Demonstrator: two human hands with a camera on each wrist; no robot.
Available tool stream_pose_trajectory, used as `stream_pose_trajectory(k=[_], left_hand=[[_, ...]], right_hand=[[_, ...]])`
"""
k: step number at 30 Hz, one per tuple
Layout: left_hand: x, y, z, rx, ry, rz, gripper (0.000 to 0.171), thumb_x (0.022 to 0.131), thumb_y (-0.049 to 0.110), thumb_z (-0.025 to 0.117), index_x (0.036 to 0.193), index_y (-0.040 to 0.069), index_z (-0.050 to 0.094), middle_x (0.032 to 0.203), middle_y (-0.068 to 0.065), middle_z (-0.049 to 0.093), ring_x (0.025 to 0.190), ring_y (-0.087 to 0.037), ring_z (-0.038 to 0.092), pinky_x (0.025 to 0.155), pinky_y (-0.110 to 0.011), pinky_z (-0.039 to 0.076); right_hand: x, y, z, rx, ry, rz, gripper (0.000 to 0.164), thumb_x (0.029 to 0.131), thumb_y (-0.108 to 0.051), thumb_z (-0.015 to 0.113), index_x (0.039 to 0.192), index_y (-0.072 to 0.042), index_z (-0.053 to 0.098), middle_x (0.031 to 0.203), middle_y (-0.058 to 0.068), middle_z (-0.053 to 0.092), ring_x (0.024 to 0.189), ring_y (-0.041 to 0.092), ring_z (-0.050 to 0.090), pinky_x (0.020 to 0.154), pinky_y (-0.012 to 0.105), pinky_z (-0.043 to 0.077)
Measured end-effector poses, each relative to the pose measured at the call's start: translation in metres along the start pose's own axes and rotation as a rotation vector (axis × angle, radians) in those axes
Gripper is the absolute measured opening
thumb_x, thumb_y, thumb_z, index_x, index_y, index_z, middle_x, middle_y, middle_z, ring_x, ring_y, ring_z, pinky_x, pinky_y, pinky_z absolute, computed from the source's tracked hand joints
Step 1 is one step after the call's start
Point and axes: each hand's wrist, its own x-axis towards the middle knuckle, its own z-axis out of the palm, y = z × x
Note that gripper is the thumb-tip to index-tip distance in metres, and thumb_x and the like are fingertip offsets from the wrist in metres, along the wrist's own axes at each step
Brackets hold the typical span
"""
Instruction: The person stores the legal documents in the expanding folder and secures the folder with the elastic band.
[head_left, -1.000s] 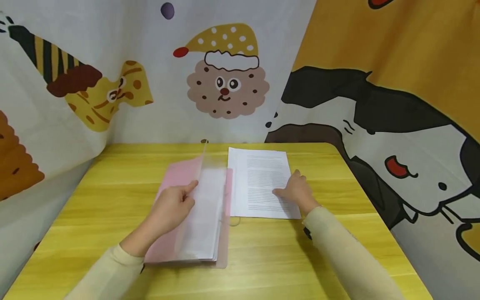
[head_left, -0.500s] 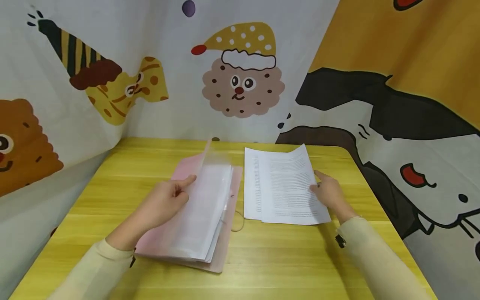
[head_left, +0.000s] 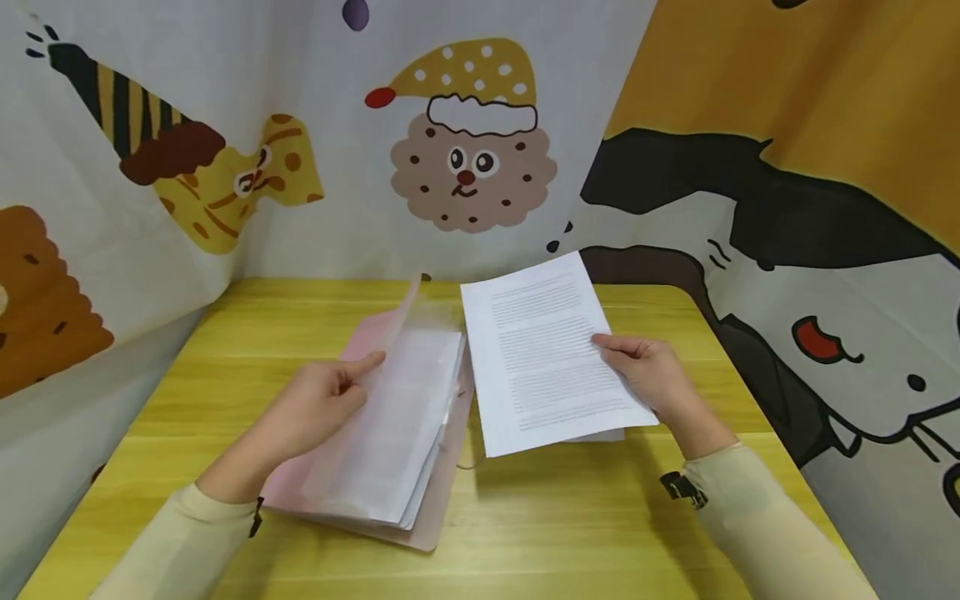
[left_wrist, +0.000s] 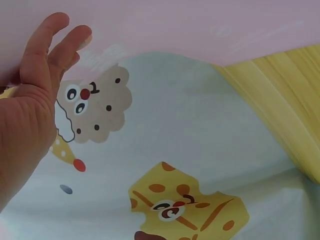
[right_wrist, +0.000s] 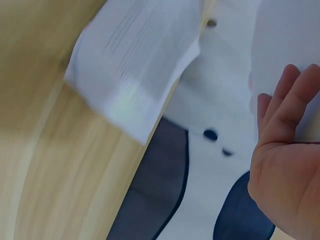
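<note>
A pink folder (head_left: pixel 442 508) lies spread on the table, white papers (head_left: pixel 405 400) inside it. My left hand (head_left: pixel 311 412) holds the raised pink translucent leaf (head_left: pixel 393 321), index finger extended along it. In the left wrist view, fingers (left_wrist: pixel 37 60) lie against the pink leaf (left_wrist: pixel 200 30); how the thumb meets it is hidden. My right hand (head_left: pixel 648 375) pinches a printed sheet (head_left: pixel 543 358) by its right edge, tilted up off the table. Another paper (head_left: pixel 603 436) peeks out beneath. In the right wrist view, the right hand (right_wrist: pixel 287 150) is beside a white sheet (right_wrist: pixel 285 35).
The yellow wood-grain table (head_left: pixel 525 533) ends at a cartoon-printed curtain (head_left: pixel 337 233) behind and at both sides. A thin loop (head_left: pixel 467 465) shows at the folder's right edge. Each wrist carries a small dark device (head_left: pixel 682 490) by the sleeve.
My right hand has taken hold of the top printed sheet, slid it rightward, then lifted it and brought it left towards the folder. My left hand keeps the leaf raised, almost still.
</note>
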Motion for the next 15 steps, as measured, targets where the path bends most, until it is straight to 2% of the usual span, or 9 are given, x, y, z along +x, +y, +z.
stream_pose_trajectory(k=[3, 5, 10, 13, 15], left_hand=[[0.000, 0.001, 0.001, 0.004, 0.008, 0.015, 0.053, 0.099, -0.001, 0.053, 0.152, 0.002, 0.057, 0.157, -0.017, 0.057, 0.050, -0.004, 0.024, 0.045, -0.023, 0.028], [0.001, 0.001, 0.002, 0.008, 0.008, 0.013, 0.053, 0.100, 0.000, 0.053, 0.153, 0.003, 0.057, 0.157, -0.017, 0.057, 0.049, -0.004, 0.025, 0.044, -0.022, 0.028], [0.001, 0.003, 0.001, 0.018, 0.009, 0.011, 0.052, 0.101, 0.001, 0.052, 0.153, 0.003, 0.056, 0.158, -0.016, 0.056, 0.048, -0.005, 0.025, 0.044, -0.022, 0.028], [-0.001, 0.004, 0.000, 0.018, 0.017, 0.025, 0.052, 0.100, 0.000, 0.053, 0.152, 0.002, 0.057, 0.157, -0.018, 0.057, 0.048, -0.005, 0.024, 0.044, -0.023, 0.027], [-0.001, 0.004, 0.000, 0.022, 0.020, 0.022, 0.053, 0.100, 0.001, 0.053, 0.153, 0.003, 0.056, 0.142, -0.021, 0.069, 0.048, -0.005, 0.024, 0.044, -0.022, 0.027]], right_hand=[[-0.007, -0.005, 0.010, 0.038, -0.026, -0.011, 0.041, 0.109, -0.027, 0.063, 0.146, -0.012, 0.068, 0.153, 0.016, 0.063, 0.094, 0.006, 0.067, 0.074, 0.022, 0.057], [-0.011, -0.006, 0.013, 0.038, -0.013, -0.021, 0.041, 0.109, -0.026, 0.061, 0.147, -0.012, 0.067, 0.153, 0.017, 0.062, 0.094, 0.004, 0.067, 0.074, 0.021, 0.057], [-0.015, -0.007, 0.010, 0.035, 0.070, -0.009, 0.042, 0.109, -0.027, 0.061, 0.148, -0.011, 0.065, 0.161, 0.012, 0.055, 0.119, 0.013, 0.061, 0.078, 0.014, 0.053], [-0.019, -0.009, 0.010, 0.055, 0.048, 0.001, 0.043, 0.109, -0.028, 0.061, 0.148, -0.012, 0.065, 0.158, 0.015, 0.058, 0.110, 0.014, 0.068, 0.075, 0.018, 0.056], [-0.025, -0.010, 0.012, 0.074, 0.011, -0.003, 0.042, 0.109, -0.028, 0.062, 0.147, -0.012, 0.066, 0.151, 0.018, 0.064, 0.095, 0.010, 0.072, 0.071, 0.023, 0.059]])
